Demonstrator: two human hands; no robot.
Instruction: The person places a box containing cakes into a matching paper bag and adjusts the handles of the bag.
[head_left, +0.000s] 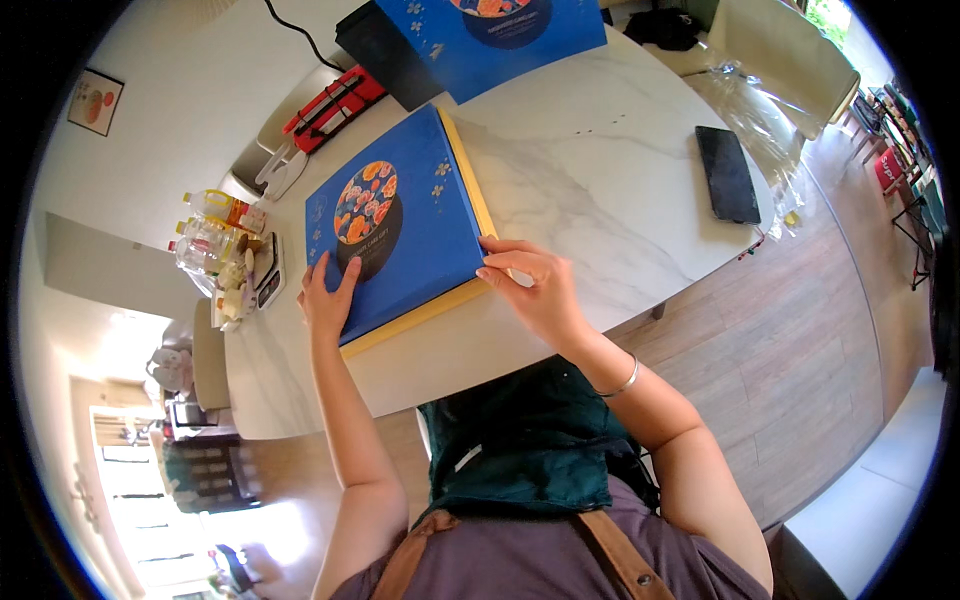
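A blue gift box (420, 247) with yellow sides lies on the marble-patterned table in front of me. Its lid bears a round floral picture, gold flowers and some writing. My left hand (328, 300) holds the left front part of the box, thumb and index finger on the lid and the other fingers by the left edge. At the right front corner, the fingertips of my right hand (536, 289) pinch the edge of the blue lid, and a bracelet circles that wrist. The lid sits on the box; what is inside is hidden.
Behind stands another blue printed panel (502, 37) beside a black box (390, 56). A red case (334, 109) lies at the back left. Bottles (217, 225) and a kitchen scale (271, 274) occupy the left side. A black phone (727, 175) rests near the right edge, with clear plastic film (772, 127) beyond.
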